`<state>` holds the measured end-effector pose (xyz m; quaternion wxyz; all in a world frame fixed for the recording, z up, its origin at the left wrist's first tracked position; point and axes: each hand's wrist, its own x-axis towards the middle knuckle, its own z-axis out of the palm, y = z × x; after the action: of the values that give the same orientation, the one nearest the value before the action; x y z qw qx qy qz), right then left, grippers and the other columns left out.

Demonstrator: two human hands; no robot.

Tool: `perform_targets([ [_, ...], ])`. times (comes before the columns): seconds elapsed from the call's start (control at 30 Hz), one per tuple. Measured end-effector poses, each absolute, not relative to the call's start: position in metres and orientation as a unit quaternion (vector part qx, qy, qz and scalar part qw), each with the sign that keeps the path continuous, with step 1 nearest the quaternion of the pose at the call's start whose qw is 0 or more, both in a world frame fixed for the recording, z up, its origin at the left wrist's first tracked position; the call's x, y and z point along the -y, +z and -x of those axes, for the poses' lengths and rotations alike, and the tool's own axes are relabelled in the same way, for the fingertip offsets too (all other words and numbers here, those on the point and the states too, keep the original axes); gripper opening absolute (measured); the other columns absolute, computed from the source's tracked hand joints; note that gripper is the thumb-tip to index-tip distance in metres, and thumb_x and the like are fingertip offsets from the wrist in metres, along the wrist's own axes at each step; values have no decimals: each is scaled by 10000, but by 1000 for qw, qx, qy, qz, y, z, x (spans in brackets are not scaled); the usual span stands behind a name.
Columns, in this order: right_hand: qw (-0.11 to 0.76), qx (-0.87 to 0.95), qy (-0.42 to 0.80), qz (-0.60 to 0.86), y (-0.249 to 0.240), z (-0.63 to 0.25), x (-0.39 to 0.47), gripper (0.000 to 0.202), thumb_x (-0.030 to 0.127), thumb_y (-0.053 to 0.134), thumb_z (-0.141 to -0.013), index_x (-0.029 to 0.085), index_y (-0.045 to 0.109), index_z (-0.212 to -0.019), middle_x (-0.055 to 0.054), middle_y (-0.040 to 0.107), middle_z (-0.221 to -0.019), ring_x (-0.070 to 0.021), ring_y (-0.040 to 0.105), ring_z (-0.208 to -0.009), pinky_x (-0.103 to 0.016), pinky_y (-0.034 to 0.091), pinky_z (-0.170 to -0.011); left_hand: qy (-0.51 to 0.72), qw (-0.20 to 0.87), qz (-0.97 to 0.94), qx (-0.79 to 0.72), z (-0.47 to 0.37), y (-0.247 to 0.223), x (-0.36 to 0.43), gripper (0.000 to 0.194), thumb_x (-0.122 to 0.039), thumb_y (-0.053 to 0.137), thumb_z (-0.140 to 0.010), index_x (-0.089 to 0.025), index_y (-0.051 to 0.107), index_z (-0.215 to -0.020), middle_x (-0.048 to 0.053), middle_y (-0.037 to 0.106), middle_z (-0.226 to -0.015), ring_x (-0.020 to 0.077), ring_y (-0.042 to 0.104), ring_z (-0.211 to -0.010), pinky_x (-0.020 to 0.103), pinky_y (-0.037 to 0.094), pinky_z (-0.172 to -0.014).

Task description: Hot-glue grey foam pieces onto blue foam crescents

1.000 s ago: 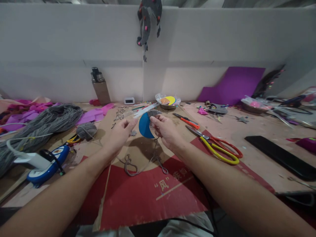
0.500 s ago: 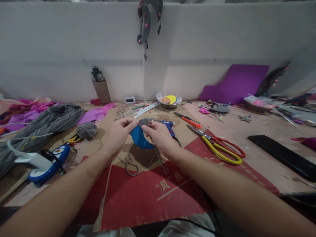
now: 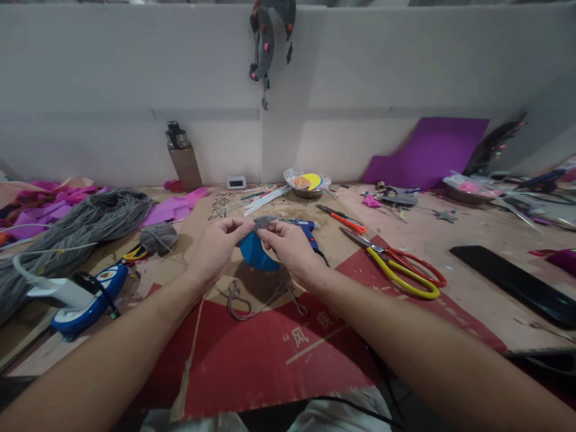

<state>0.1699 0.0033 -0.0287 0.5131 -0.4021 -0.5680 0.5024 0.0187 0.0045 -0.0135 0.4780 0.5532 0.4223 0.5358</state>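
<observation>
A blue crescent-shaped piece [image 3: 257, 254] hangs between my hands, its upper part covered with grey yarn [image 3: 265, 221]. My left hand [image 3: 221, 240] pinches the yarn-covered part from the left with thumb and forefinger. From the right, my right hand [image 3: 291, 245] pinches the same part, its fingers closed. A loose strand of grey yarn [image 3: 243, 316] lies in loops on the cardboard [image 3: 252, 372] below. Whether the strand runs up into my right hand is hidden.
Red-and-yellow scissors [image 3: 398, 270], an orange cutter [image 3: 348, 222] and a blue glue gun [image 3: 310, 231] lie to the right. A yarn ball [image 3: 158, 239], a grey skein [image 3: 99, 225] and a blue power strip [image 3: 92, 306] sit left. A black slab [image 3: 513, 282] lies far right.
Almost nothing differs. Both hands keep their pinch on the crescent, with only a tiny shift of the fingers and the view.
</observation>
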Motion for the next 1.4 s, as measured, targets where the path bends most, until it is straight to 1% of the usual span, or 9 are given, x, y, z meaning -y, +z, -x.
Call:
perform_targets([
  [0.17,511,589,489,392,-28,-171,-5,204,369,638,-767,194,553,-706,37,513,-620,-86,414,-549,-241,315,-541,538,432,-568,-449,-14,-14,-9,263,-399,762,-684,-145,694,-679,13,604,-626,103,487,-566,230,368,-556],
  [0.3,534,570,492,384,-22,-175,-3,253,473,600,-807,221,583,-802,50,461,-619,-88,362,-531,-236,266,-496,537,415,-573,-460,-12,-12,-10,250,-390,756,-691,-151,687,-671,12,610,-629,103,488,-573,230,368,-567],
  [0.4,550,555,490,387,-20,-177,-1,238,460,597,-811,222,610,-802,53,419,-604,-89,328,-525,-244,237,-482,533,427,-573,-453,-12,-12,-11,248,-387,760,-691,-153,683,-668,10,606,-621,100,481,-564,224,363,-550],
  [0.63,570,543,474,395,-19,-178,-1,171,382,629,-784,214,639,-815,49,436,-607,-96,342,-544,-248,236,-489,502,581,-491,-412,-18,-8,-6,264,-379,805,-629,-155,665,-624,2,591,-577,89,479,-509,219,396,-513],
  [0.73,556,555,488,382,-19,-178,-2,204,423,596,-812,222,596,-775,50,421,-602,-95,343,-533,-243,252,-490,495,603,-478,-404,-18,-7,-5,266,-381,810,-616,-155,670,-631,5,604,-583,90,486,-501,226,410,-513],
  [0.93,500,619,463,391,-26,-174,-6,240,393,643,-770,189,561,-675,25,509,-655,-98,425,-603,-255,347,-600,523,511,-528,-432,-15,-12,-9,286,-401,796,-650,-144,671,-629,0,590,-577,76,476,-505,210,378,-509],
  [1.17,518,605,427,427,-28,-174,-6,261,397,613,-773,195,515,-640,42,432,-591,-93,350,-544,-255,284,-536,544,590,-460,-380,-22,-14,-6,386,-541,697,-716,-156,672,-720,34,648,-661,133,561,-574,262,469,-565],
  [1.3,540,570,450,425,-26,-174,-4,276,431,606,-782,209,500,-655,58,385,-548,-94,332,-511,-249,275,-506,509,604,-477,-385,-29,-15,1,314,-396,791,-648,-141,679,-792,28,655,-708,133,587,-622,260,497,-603],
  [1.4,540,563,466,417,-27,-173,-5,235,421,601,-788,211,526,-713,65,389,-548,-96,348,-512,-241,288,-505,527,579,-472,-405,-30,-18,2,287,-317,824,-596,-130,656,-734,-2,623,-647,92,545,-553,218,473,-549],
])
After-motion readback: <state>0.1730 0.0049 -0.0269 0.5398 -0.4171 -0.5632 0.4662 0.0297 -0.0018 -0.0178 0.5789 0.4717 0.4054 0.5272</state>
